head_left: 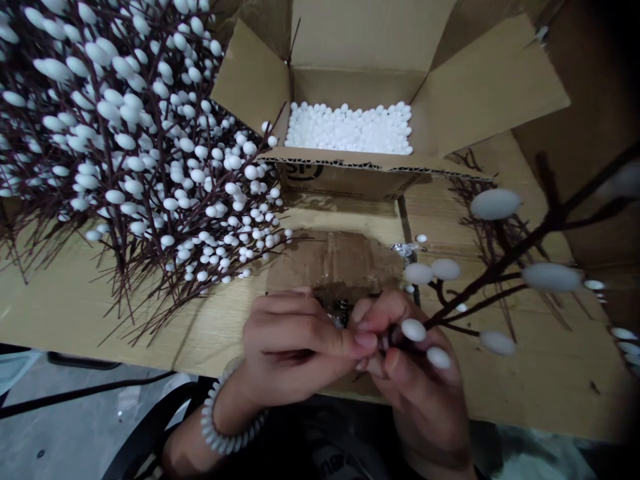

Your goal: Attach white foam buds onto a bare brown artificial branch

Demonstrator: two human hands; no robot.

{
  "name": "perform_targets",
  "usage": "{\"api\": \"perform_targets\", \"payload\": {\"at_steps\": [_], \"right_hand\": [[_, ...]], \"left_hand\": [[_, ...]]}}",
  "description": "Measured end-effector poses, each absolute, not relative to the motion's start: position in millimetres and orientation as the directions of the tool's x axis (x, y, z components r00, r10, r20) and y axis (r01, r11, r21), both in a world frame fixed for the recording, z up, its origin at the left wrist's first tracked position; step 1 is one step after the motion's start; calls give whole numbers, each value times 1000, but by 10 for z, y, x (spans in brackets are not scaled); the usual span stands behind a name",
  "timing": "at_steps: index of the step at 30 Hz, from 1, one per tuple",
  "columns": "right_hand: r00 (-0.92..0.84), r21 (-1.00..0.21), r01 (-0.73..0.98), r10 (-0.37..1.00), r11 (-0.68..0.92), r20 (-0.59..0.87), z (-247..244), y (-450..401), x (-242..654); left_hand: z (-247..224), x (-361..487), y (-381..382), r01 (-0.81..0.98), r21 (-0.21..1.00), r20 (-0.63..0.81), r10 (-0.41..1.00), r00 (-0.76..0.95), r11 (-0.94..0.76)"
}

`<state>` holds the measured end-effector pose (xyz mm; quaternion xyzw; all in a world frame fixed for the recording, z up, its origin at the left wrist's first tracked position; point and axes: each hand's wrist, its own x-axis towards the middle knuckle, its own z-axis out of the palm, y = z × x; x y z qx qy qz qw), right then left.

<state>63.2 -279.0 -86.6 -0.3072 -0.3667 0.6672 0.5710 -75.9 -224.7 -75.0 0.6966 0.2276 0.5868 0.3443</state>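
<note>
My right hand [417, 373] is closed around the lower part of a brown artificial berry branch [500, 267]. White oval berries sit on its twigs, and the branch slants up to the right, close to the camera. My left hand [300, 337], with a coiled band on the wrist, meets the right one at the stem. Its thumb and forefinger are pinched together there; whatever lies between those fingertips is hidden. Just beyond my hands lies a flattened piece of brown, taped cardboard [345, 260] on the table.
An open cardboard box [345, 180] at the back holds many loose white berries [350, 130]. Finished-looking berry branches [150, 153] are heaped on the left. Bare brown twigs [480, 227] lie right of the box on the wooden table [210, 333]. A stray berry [421, 238] lies nearby.
</note>
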Motion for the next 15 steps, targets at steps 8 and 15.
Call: {"api": "perform_targets", "payload": {"at_steps": [8, 15], "right_hand": [[-119, -872, -486, 993, -58, 0, -882, -2813, 621], [-121, -891, -453, 992, -19, 40, -874, -2813, 634]], "left_hand": [[-751, -751, -2266, -77, 768, 639, 752, 162, -636], [-772, -756, -2274, -68, 780, 625, 770, 127, -622]]}}
